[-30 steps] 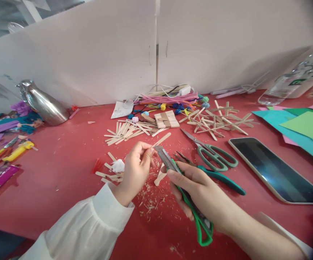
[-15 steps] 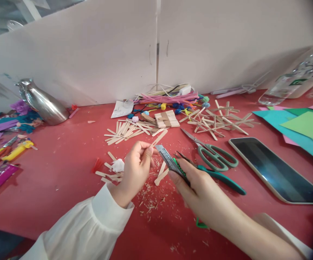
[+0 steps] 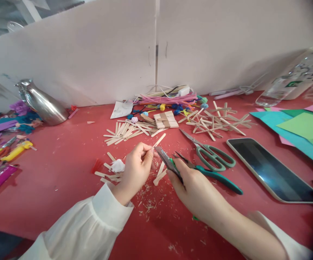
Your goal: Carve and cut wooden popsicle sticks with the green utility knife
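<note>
Between thumb and fingers, my left hand (image 3: 138,164) pinches a wooden craft stick (image 3: 159,140) that points up and away to the right. My right hand (image 3: 187,180) is wrapped round a box cutter (image 3: 165,159) with a dark body and a green part; its blade end lies close beside the craft stick. Whether blade and stick touch, I cannot tell. Wood shavings (image 3: 149,202) are scattered on the red table (image 3: 72,187) below both hands. Several loose sticks (image 3: 159,175) and a white crumpled lump (image 3: 118,165) lie near the left hand.
Scissors (image 3: 213,157) and teal-handled pliers (image 3: 218,178) lie beyond the right hand, with a phone (image 3: 275,169) further right. Craft-stick piles (image 3: 126,130) and pink pipe cleaners (image 3: 167,99) are at the back. A steel jug (image 3: 42,103), coloured paper (image 3: 303,126) and a bottle (image 3: 275,88) stand or lie at the sides.
The box cutter and my right hand have shifted slightly left and down along the stick. The craft stick has turned a little in my left hand, showing a narrower side.
</note>
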Motion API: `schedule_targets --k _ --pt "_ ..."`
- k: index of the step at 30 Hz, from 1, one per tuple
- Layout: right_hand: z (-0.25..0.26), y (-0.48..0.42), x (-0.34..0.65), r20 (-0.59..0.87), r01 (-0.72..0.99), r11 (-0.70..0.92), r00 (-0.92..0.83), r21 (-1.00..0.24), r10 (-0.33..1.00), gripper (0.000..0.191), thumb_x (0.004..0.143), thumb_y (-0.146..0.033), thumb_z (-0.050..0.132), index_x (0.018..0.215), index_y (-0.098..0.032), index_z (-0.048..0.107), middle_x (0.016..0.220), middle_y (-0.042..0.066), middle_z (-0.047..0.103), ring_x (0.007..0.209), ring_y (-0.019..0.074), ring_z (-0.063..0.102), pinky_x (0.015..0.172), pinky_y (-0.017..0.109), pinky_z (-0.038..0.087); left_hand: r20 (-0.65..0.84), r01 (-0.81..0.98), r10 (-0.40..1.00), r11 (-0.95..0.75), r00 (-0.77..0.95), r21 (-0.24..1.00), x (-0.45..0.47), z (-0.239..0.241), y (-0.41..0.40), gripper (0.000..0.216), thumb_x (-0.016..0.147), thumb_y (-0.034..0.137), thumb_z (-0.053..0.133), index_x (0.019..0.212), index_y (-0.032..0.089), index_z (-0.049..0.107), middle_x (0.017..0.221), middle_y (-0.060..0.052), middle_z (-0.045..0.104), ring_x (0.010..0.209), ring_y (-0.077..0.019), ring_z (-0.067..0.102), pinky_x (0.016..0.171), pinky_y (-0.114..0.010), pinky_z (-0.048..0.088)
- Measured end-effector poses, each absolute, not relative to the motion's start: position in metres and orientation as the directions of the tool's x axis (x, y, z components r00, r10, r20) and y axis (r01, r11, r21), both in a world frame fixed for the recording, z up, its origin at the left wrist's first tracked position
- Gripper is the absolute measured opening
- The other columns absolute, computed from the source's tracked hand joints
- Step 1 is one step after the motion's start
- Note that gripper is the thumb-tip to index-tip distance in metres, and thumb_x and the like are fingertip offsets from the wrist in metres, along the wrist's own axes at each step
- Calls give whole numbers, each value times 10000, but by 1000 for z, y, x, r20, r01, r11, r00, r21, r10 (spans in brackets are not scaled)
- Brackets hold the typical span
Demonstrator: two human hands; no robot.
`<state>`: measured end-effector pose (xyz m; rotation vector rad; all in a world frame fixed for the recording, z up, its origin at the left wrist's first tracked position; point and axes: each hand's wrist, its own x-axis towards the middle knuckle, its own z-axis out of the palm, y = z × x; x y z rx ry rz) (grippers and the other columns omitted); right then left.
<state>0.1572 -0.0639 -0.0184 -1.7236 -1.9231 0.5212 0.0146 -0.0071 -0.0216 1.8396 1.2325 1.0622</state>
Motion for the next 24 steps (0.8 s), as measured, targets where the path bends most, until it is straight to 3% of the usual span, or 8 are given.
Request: schedule_targets --k 3,7,14,18,24 --pt "-23 -62 157 127 926 129 -89 -356 988 107 851 -227 311 791 -187 390 500 1 524 411 175 552 366 236 209 232 422 942 -318 242 849 15 -21 -6 198 867 313 428 756 177 521 516 39 473 449 -92 477 451 -190 355" --pt "-22 -64 157 146 983 150 -134 -108 980 88 814 -121 393 847 -144 471 558 34 612 433 177 600 357 237 187 213 443 944 -308 252 842 14 -23 -4 173 846 275 435 727 177 510 598 14 562 454 -87 497 451 -187 355" --pt "-6 -75 155 198 974 116 -155 195 968 371 708 24 414 1009 -149 544 670 57 648 462 178 620 348 223 205 179 548 942 -313 284 776 11 -21 0 165 821 241 430 680 182 491 481 43 503 417 -94 480 440 -189 336" --pt "-8 -74 162 209 987 116 -138 113 968 306 754 -54 423 1006 -160 562 678 72 669 454 180 615 351 234 198 171 545 954 -283 247 790 8 -18 0 195 826 271 436 672 177 508 457 50 496 374 -82 440 418 -189 321" --pt "-16 -65 168 154 936 138 -91 -323 984 165 827 -234 370 854 -183 525 624 41 633 506 195 604 415 250 278 177 470 958 -266 225 842 6 -17 1 199 821 278 458 669 166 521 508 30 544 390 -76 449 414 -186 331"
